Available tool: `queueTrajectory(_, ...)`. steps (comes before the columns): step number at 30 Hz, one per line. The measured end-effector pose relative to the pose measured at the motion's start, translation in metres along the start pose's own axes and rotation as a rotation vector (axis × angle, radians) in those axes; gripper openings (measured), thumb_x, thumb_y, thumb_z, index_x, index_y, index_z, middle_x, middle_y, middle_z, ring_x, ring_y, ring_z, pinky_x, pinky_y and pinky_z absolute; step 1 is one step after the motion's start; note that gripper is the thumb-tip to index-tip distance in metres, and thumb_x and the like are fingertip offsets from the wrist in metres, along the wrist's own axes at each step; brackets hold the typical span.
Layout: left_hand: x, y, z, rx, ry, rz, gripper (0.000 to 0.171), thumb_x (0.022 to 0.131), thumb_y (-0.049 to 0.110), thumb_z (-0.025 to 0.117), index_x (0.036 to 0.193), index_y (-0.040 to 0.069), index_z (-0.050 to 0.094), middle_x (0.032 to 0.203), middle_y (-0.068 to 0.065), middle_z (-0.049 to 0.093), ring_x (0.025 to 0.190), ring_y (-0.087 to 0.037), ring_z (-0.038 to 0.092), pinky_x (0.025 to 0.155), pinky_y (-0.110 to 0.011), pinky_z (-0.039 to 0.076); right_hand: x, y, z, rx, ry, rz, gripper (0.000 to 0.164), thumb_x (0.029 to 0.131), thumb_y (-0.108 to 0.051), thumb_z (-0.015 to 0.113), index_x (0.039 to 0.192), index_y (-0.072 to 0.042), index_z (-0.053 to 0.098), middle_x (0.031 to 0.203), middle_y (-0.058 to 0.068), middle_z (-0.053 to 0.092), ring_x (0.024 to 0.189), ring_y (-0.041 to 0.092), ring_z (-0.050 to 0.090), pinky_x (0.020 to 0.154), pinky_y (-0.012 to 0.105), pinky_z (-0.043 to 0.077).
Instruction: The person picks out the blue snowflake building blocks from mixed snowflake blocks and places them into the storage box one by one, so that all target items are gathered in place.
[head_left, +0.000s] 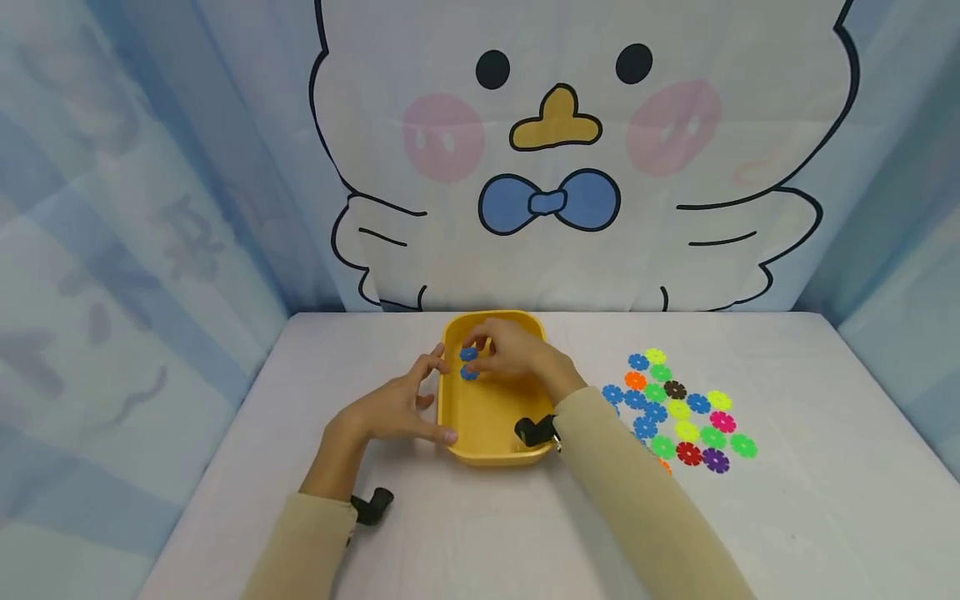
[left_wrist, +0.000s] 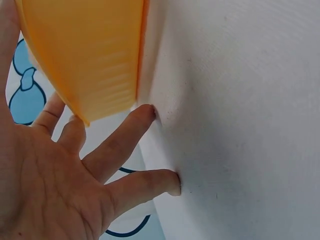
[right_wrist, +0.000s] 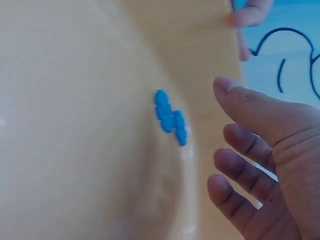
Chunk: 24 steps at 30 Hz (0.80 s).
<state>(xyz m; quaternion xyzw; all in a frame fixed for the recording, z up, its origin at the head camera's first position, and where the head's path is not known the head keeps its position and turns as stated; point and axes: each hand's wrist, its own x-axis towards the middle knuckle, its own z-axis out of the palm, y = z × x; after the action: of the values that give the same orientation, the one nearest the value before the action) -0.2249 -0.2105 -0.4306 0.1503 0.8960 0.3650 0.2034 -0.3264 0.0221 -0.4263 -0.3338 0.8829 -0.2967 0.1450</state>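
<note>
A yellow tray (head_left: 491, 458) stands on the table. My left hand (head_left: 390, 408) is at its left side with fingers spread, fingertips at the rim and the thumb by the near left corner. In the left wrist view, two fingers (left_wrist: 120, 145) of that hand reach down to the tabletop beside the tray wall. Inside the tray, my right hand (head_left: 513, 346) hovers near the left wall, thumb and fingers apart with nothing between them. Two blue snowflake discs (right_wrist: 163, 111) lie on the tray's inside right by its fingertips, one slightly overlapping the other in the right wrist view.
Right of the tray, a loose spread of notched discs (head_left: 678, 409) in blue, green, yellow, orange, red, purple and other colours lies on the white table (head_left: 810, 500). My right sleeve (head_left: 637, 483) covers part of it. A curtain (head_left: 555, 267) with a cartoon print hangs behind.
</note>
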Motion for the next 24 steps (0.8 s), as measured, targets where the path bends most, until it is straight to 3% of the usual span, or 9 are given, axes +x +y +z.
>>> queueTrajectory(8, 0.002, 0.001, -0.002, 0.017, 0.013, -0.005, 0.1, 0.074, 0.05, 0.091, 0.151, 0.028, 0.03, 0.172, 0.018, 0.0, 0.133, -0.032, 0.059, 0.117, -0.059, 0.037, -0.024, -0.018, -0.026, -0.055, -0.004, -0.064, 0.026, 0.095, -0.027, 0.076, 0.117, -0.015, 0.07, 0.116, 0.012, 0.066, 0.092, 0.022, 0.058, 0.083, 0.03, 0.055)
queueTrajectory(14, 0.005, 0.001, -0.001, -0.012, 0.008, 0.013, 0.096, 0.075, 0.046, 0.092, 0.149, 0.026, 0.034, 0.173, 0.016, 0.0, 0.133, -0.035, 0.059, 0.116, -0.055, 0.04, -0.046, -0.016, -0.038, -0.046, 0.011, -0.111, 0.029, 0.095, -0.03, 0.077, 0.119, -0.016, 0.07, 0.114, 0.002, 0.068, 0.097, 0.02, 0.061, 0.086, 0.03, 0.057)
queueTrajectory(24, -0.001, 0.003, 0.002, 0.01, 0.038, -0.058, 0.099, 0.071, 0.052, 0.093, 0.15, 0.03, 0.038, 0.172, 0.019, 0.002, 0.134, -0.033, 0.059, 0.116, -0.058, 0.04, -0.076, -0.017, -0.05, -0.06, 0.065, -0.192, 0.025, 0.096, -0.03, 0.075, 0.116, -0.016, 0.071, 0.112, -0.005, 0.068, 0.093, 0.014, 0.06, 0.081, 0.027, 0.058)
